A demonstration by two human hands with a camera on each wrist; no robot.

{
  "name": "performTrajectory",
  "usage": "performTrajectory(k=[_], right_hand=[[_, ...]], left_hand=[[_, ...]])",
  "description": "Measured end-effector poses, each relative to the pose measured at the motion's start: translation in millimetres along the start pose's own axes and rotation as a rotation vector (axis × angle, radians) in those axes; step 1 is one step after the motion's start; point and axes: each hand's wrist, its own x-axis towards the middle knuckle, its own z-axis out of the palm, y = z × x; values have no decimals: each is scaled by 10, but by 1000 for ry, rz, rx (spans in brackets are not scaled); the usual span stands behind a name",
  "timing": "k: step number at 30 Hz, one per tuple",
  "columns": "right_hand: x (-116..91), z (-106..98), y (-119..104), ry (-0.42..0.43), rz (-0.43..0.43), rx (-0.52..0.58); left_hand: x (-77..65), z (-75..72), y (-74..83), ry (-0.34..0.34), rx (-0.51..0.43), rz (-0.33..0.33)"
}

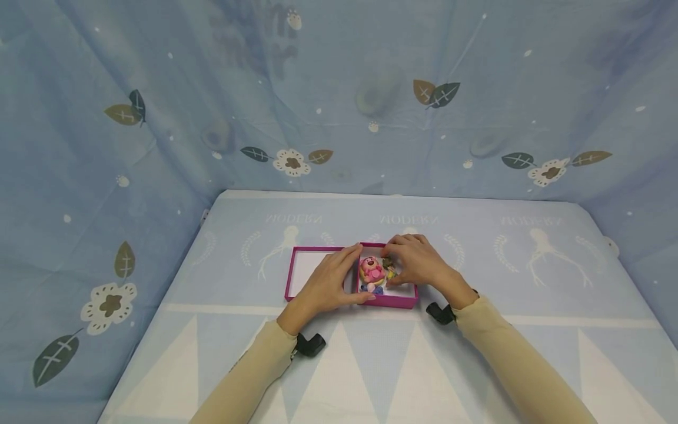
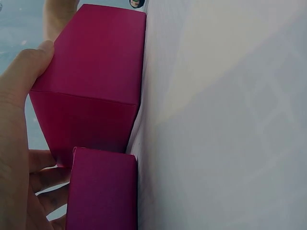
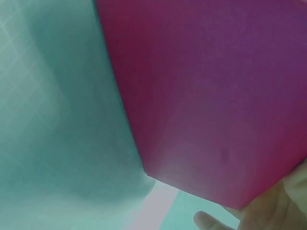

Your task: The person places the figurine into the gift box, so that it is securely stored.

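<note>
Beside the white-lined tray (image 1: pixel 289 277), the left hand (image 1: pixel 329 281) is clamped across the left end of the magenta box (image 1: pixel 389 301), where a light, steady hold should serve best, while the right hand (image 1: pixel 418 259) had better work gently to spare the clay. The pink figure (image 1: pixel 372 270) lies in the box between both hands; just right of it, the green-and-yellow piece (image 1: pixel 391 272) sits within the right hand's curled thumb and fingers.

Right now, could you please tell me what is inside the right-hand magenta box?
Inside the magenta box are a pink figure, something blue and something green and yellow; the right hand hides part of the interior.
</note>
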Motion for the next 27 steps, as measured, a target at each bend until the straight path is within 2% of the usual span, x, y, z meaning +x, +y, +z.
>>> performTrajectory(k=[14, 27], right_hand=[[32, 22, -9, -6, 2, -24], [-5, 16, 0, 12, -4, 45]], left_hand=[[0, -15, 2, -6, -6, -4], [-4, 5, -7, 22, 2, 21]])
